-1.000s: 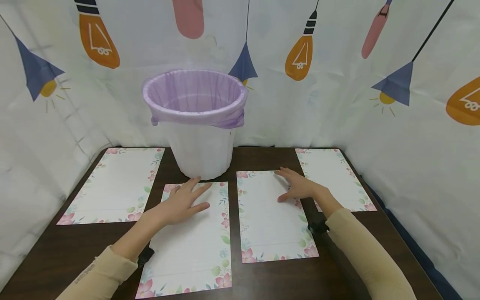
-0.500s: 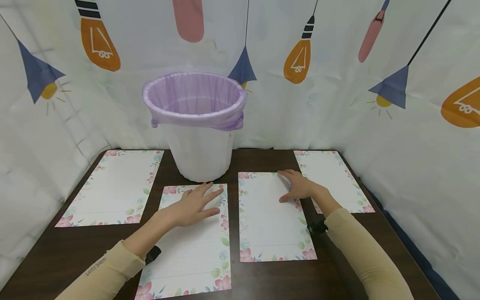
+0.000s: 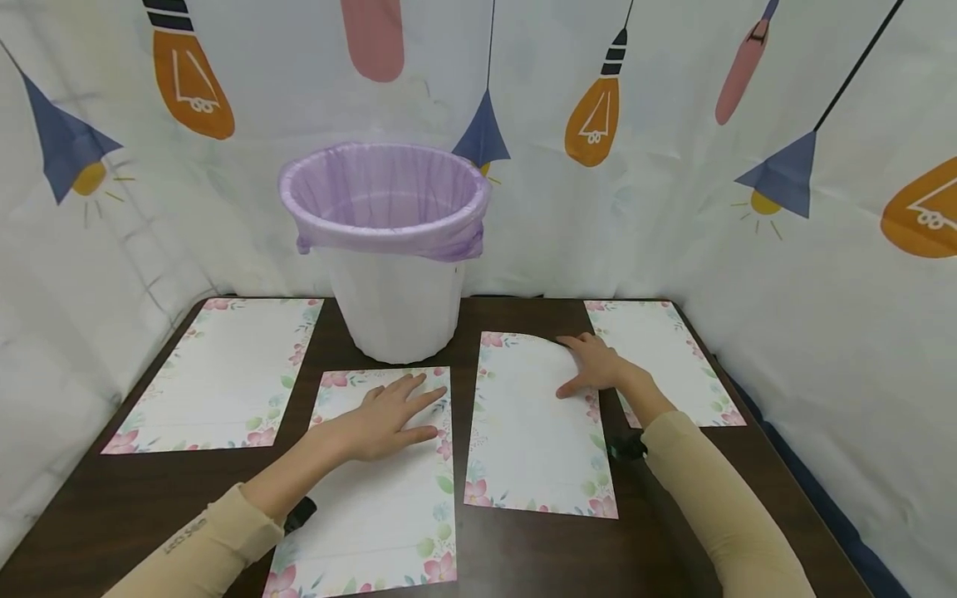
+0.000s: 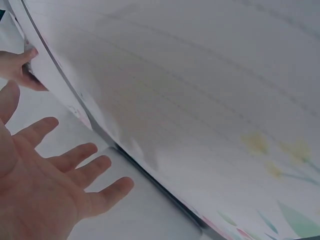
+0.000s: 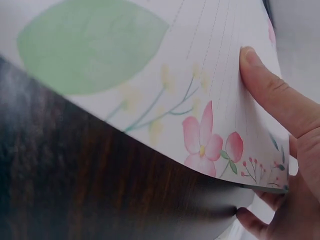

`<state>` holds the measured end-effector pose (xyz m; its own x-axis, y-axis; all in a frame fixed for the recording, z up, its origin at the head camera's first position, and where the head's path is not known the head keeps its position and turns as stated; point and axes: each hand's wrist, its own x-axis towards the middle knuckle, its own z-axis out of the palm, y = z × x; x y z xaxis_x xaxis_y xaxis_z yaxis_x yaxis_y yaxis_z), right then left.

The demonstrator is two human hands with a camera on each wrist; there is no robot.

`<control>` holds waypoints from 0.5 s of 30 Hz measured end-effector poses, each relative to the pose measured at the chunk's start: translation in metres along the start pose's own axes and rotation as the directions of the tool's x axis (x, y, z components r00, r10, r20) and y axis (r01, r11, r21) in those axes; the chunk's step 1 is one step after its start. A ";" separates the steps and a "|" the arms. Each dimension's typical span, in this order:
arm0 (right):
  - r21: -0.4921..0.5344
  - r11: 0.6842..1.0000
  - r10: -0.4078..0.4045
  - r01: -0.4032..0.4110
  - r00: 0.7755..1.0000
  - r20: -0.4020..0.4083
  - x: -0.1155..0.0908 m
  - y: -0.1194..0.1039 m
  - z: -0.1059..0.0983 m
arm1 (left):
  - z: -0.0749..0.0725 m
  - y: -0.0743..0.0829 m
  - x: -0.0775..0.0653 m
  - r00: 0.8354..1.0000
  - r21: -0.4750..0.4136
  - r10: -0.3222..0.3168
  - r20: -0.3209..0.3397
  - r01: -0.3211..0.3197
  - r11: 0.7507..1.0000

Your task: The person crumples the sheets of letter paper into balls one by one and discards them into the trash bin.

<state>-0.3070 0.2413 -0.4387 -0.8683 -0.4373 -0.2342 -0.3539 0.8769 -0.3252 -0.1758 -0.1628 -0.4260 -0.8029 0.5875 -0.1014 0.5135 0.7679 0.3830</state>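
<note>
My right hand [image 3: 594, 367] grips the right-hand front sheet of floral-bordered paper [image 3: 532, 440] near its top right corner. In the right wrist view the thumb lies on the printed face of this sheet [image 5: 215, 100], while other fingers are behind its edge. The sheet bows and is lifted off the table there. My left hand [image 3: 385, 422], fingers spread and fairly straight, is over the upper part of the left-hand front sheet [image 3: 389, 515]. It shows palm and fingers apart from the paper in the left wrist view, holding nothing.
A white bin [image 3: 399, 307] with a purple liner [image 3: 389, 237] stands at the back of the dark wooden table [image 3: 523, 556]. Two more floral sheets lie flat, one at the back left [image 3: 217, 374] and one at the back right [image 3: 665, 357]. A printed curtain [image 3: 673, 208] surrounds the table.
The left hand has shifted right and slightly nearer over its sheet. The right front sheet, flat before, is now raised at the right hand and has turned a little, its lower edge shifted left.
</note>
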 end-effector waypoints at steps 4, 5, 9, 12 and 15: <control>0.030 0.999 0.037 -0.037 0.999 0.006 0.002 0.001 0.000 | 0.000 0.001 0.001 1.000 0.000 0.002 0.006 -0.002 1.000; 0.034 0.999 0.042 -0.042 0.999 0.004 0.003 0.001 0.000 | 0.000 0.002 0.001 1.000 -0.002 0.005 0.007 -0.005 1.000; 0.075 0.995 0.061 -0.061 0.998 -0.007 0.006 0.003 0.001 | 0.000 0.004 0.001 1.000 0.002 -0.010 0.023 0.010 1.000; 0.124 0.991 0.061 -0.058 0.998 -0.027 0.006 0.004 0.002 | 0.001 0.004 -0.001 0.999 0.009 -0.023 0.036 0.022 1.000; 0.180 0.983 0.049 -0.037 0.997 -0.060 0.005 0.004 0.003 | 0.001 0.005 -0.002 0.999 0.014 -0.028 0.045 0.027 1.000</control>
<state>-0.3119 0.2417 -0.4436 -0.9038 -0.3814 -0.1943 -0.2530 0.8421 -0.4762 -0.1714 -0.1602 -0.4245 -0.8026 0.5766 -0.1530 0.4955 0.7872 0.3672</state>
